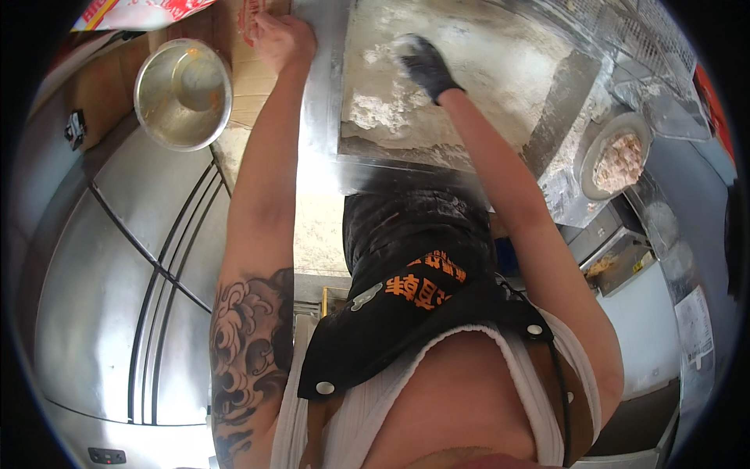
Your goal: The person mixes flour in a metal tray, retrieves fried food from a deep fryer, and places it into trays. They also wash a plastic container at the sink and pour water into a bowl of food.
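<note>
My right hand [426,65], in a black glove dusted with white powder, is over a wide, shallow metal tray [358,144]. Loose white powder that looks like flour [379,111] covers much of the tray's bottom. The gloved fingers are blurred, and whether they hold anything is unclear. To the left of the tray, my bare left hand [284,41] has bent fingers beside some red printing on brown cardboard [249,88]. Its fingertips are partly hidden, so a grip cannot be made out.
A steel bowl [149,97] with orange smears stands at the left. At the right, a round bowl [589,170] holds pale pink, flour-coated pieces [621,164]. Wire mesh baskets [633,29] lie at the upper right. Stainless steel doors [105,252] line the left side.
</note>
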The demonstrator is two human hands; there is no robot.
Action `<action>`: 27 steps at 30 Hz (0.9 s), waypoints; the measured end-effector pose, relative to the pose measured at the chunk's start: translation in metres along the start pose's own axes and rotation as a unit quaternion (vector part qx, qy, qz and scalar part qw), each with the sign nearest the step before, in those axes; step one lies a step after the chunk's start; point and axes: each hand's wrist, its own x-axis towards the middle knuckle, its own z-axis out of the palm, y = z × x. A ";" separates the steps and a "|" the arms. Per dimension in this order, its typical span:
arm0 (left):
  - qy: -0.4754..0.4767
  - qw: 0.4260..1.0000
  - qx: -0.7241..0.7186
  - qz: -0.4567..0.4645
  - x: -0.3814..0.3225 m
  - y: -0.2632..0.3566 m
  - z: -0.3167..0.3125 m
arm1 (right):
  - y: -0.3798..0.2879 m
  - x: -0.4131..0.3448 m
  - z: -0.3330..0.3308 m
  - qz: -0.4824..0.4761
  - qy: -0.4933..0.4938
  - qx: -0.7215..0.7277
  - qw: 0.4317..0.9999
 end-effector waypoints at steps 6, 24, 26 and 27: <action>0.012 1.000 0.005 0.020 0.001 -0.006 0.005 | -0.022 -0.033 0.020 0.061 -0.009 0.075 0.995; -0.017 0.999 0.030 -0.001 0.001 0.002 0.002 | 0.175 -0.175 -0.029 0.427 -0.140 -0.063 0.891; -0.026 0.999 0.017 -0.018 0.000 0.007 0.000 | 0.189 -0.172 -0.053 0.422 -0.058 -0.007 0.905; -0.017 1.000 0.009 -0.012 0.000 0.009 -0.001 | 0.190 -0.173 -0.067 0.348 0.089 -0.011 0.933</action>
